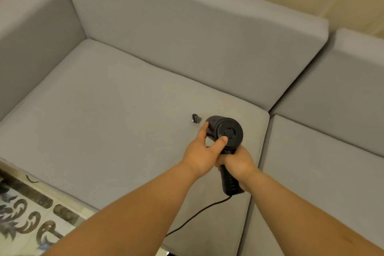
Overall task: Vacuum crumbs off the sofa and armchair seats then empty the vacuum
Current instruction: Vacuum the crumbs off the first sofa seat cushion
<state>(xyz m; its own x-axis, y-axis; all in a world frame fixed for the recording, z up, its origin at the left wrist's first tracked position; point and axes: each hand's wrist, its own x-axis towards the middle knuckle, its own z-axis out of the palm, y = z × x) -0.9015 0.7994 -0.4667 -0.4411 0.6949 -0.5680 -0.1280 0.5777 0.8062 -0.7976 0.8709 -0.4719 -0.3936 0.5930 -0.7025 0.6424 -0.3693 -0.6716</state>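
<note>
Two hands on one tool, seat mostly bare.
sofa [187, 33]: grey, fills most of the view; left armrest, back cushion, second section to the right across a seam.
seat cushion [104, 127]: the one being worked; fabric looks nearly clean, one tiny dark speck [134, 107] mid-cushion, other crumbs too small to tell.
right seat cushion [322, 172]: next section, nothing visible on it, vacuum not over it.
rug [27, 214]: patterned, bottom left below the seat edge, small dark curl lying at its border.
vacuum [227, 133]: black handheld, round rear end facing the camera, held over the right part of the seat cushion near the seam; body points away and down toward the fabric.
cord [199, 214]: thin black, runs from the handle base across the seat front and off the lower edge.
right hand [239, 164]: closed tight round the vacuum handle, carrying it.
left hand [204, 147]: half-closed on the vacuum body, thumb pressed on the rear cap, fingers round the left side.
nozzle piece [196, 118]: small black part on the cushion just left of the vacuum; attached or loose, cannot tell.
progress: judged early to middle; this seat under way, right section and armchair seat left, emptying not begun.
</note>
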